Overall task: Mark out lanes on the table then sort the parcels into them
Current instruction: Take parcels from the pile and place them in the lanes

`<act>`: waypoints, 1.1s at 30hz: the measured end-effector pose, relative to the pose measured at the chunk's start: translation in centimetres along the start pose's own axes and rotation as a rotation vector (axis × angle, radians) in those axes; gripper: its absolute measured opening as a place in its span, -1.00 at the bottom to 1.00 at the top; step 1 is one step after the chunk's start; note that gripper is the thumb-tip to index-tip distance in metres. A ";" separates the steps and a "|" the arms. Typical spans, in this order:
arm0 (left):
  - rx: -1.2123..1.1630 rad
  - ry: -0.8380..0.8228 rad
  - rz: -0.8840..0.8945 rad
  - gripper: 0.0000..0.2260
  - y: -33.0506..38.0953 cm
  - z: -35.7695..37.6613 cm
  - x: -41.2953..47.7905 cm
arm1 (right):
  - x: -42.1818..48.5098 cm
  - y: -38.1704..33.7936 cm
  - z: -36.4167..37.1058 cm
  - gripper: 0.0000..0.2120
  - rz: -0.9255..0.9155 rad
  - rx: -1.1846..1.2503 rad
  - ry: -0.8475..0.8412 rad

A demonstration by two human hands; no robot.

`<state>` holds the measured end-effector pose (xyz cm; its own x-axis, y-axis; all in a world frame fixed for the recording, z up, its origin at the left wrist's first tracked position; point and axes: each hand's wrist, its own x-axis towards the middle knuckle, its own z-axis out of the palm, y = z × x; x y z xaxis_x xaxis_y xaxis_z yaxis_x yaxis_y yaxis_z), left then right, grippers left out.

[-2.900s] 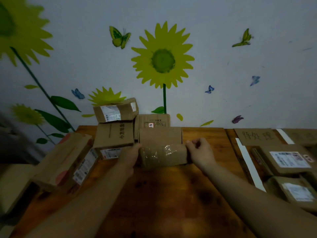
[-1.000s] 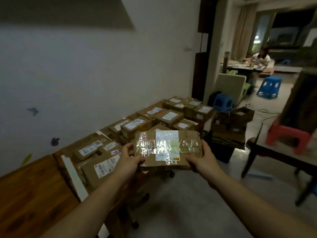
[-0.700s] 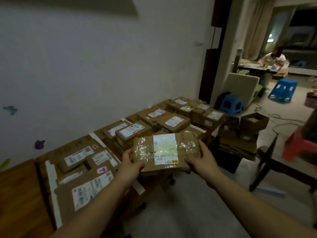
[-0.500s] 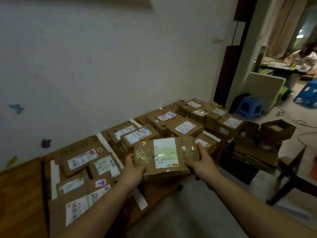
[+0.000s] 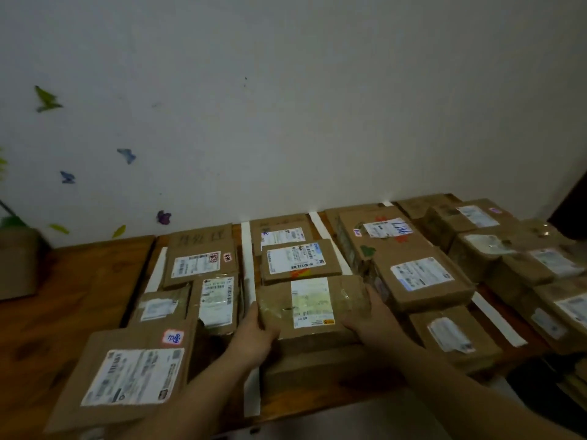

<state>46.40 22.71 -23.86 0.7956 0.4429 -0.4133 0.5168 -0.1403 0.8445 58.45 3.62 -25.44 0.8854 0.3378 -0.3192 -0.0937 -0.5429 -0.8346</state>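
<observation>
Left of the held parcel (image 5: 311,308), four other parcels (image 5: 133,376) are counted on the table (image 5: 63,296). The held parcel is gripped at both ends, between two white strips (image 5: 247,281), with left hand (image 5: 254,338) and right hand (image 5: 371,322) fingers curled around it. Parcels to its right are blurred and cut off.

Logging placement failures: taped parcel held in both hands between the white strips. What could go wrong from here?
1. The taped parcel, gripped by the left hand and right hand, has its left edge at the white tape strip; it may straddle two lanes.
2. It seems to sit on a plain box near the table front edge; released off-centre, it could slide off.
</observation>
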 end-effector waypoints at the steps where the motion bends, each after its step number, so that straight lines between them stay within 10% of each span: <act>1: 0.006 0.020 -0.016 -0.66 0.3 0.3 0.2 | 0.8 0.3 0.0 -0.16 -0.008 -0.002 -0.020; 15: 0.296 0.161 0.069 -0.55 4.9 -2.3 -1.2 | 3.4 -3.9 0.1 -0.32 -0.272 -0.408 -0.057; 33: 0.373 0.597 -0.141 -0.36 -10.1 -40.0 -16.8 | -10.5 -27.2 30.3 -0.33 -0.749 -0.660 -0.360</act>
<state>15.12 52.09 -11.83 0.4600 0.8727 -0.1633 0.7604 -0.2923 0.5800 37.88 38.16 -12.97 0.4176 0.9082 -0.0288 0.7812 -0.3750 -0.4990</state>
